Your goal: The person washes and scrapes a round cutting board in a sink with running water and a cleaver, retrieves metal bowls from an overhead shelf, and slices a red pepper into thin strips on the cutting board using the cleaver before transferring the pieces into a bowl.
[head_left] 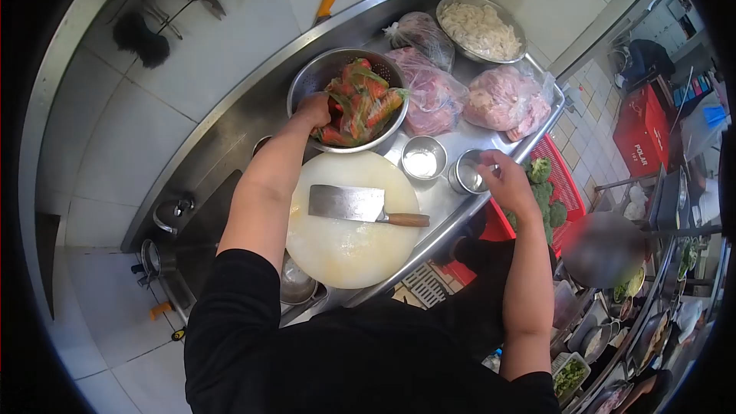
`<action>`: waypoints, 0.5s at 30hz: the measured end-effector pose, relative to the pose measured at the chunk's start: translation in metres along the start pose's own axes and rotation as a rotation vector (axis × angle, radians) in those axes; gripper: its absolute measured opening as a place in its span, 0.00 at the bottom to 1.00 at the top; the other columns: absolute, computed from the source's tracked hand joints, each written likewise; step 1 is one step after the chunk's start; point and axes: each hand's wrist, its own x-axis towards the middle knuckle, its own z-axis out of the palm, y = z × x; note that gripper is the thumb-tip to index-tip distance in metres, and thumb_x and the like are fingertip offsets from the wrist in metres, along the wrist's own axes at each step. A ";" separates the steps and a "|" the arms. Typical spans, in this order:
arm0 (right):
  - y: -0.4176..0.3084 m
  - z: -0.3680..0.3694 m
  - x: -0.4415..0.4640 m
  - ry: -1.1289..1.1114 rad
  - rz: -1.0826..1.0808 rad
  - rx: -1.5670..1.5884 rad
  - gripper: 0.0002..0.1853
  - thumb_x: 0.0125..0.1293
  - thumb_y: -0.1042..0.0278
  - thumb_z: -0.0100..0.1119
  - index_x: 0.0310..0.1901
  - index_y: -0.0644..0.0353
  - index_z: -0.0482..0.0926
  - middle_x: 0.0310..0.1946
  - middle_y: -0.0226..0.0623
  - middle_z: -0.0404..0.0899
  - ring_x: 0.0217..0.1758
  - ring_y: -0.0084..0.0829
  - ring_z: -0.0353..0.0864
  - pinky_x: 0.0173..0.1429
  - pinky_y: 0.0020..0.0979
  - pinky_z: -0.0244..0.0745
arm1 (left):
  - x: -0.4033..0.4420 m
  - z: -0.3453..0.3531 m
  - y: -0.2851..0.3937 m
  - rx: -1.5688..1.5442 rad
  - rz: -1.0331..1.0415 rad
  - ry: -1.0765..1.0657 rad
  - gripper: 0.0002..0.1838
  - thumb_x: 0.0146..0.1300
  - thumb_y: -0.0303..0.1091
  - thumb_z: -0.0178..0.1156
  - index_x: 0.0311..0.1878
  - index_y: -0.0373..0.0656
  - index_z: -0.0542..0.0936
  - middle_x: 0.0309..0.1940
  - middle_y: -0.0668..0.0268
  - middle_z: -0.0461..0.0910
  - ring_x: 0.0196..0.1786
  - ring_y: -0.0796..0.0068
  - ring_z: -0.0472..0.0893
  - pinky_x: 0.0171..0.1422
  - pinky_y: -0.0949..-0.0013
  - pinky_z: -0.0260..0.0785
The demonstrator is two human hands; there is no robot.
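Note:
My left hand [313, 111] reaches over the rim of a metal bowl [300, 80] and touches a clear plastic bag of red and green peppers [359, 103]; its fingertips are hidden against the bag. My right hand [502, 178] is at the rim of a small metal cup [466, 173], fingers bent, and its exact grip is unclear. Another small metal cup [423, 158] stands just to the left. Below the bowl, a cleaver [346, 203] with a wooden handle lies flat on a round white cutting board [353, 257].
Bags of pink meat [502, 97] and a bowl of pale strips [479, 29] sit at the counter's far end. Broccoli [540, 192] fills a red basket [566, 176] beside the counter edge. A faucet [175, 211] is at left; another person [602, 249] is at right.

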 end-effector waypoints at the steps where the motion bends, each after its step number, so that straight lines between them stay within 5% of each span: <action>1: 0.003 -0.001 -0.001 0.003 0.003 0.000 0.19 0.68 0.64 0.65 0.57 0.61 0.81 0.41 0.39 0.86 0.35 0.29 0.80 0.45 0.32 0.77 | -0.005 -0.002 0.006 0.038 -0.063 0.034 0.21 0.57 0.28 0.64 0.57 0.43 0.82 0.58 0.54 0.83 0.62 0.51 0.81 0.65 0.54 0.75; 3: 0.008 -0.003 -0.006 -0.037 0.016 -0.059 0.20 0.66 0.62 0.66 0.57 0.61 0.80 0.43 0.45 0.85 0.38 0.40 0.84 0.48 0.39 0.79 | -0.006 -0.006 0.012 0.079 -0.119 0.065 0.20 0.57 0.29 0.65 0.55 0.44 0.83 0.56 0.54 0.84 0.61 0.51 0.82 0.65 0.55 0.75; 9: 0.013 -0.011 -0.009 -0.043 0.057 -0.066 0.21 0.66 0.60 0.65 0.57 0.61 0.80 0.42 0.46 0.85 0.40 0.43 0.85 0.49 0.41 0.79 | -0.006 -0.041 -0.003 0.093 0.009 -0.110 0.27 0.52 0.35 0.73 0.58 0.42 0.83 0.55 0.53 0.85 0.59 0.53 0.83 0.65 0.56 0.75; 13: 0.005 -0.011 -0.006 -0.078 0.063 -0.078 0.21 0.66 0.60 0.65 0.58 0.61 0.80 0.42 0.46 0.85 0.40 0.43 0.85 0.49 0.41 0.79 | -0.017 -0.057 -0.021 -0.233 0.094 -0.246 0.33 0.47 0.28 0.76 0.61 0.40 0.80 0.56 0.54 0.84 0.57 0.61 0.84 0.63 0.62 0.75; 15: 0.001 -0.008 -0.005 -0.090 0.053 -0.089 0.21 0.66 0.60 0.65 0.58 0.60 0.79 0.42 0.46 0.85 0.39 0.43 0.85 0.48 0.41 0.79 | -0.047 -0.082 -0.011 -0.781 0.179 -0.265 0.35 0.49 0.20 0.72 0.64 0.42 0.76 0.64 0.56 0.80 0.62 0.63 0.81 0.66 0.63 0.73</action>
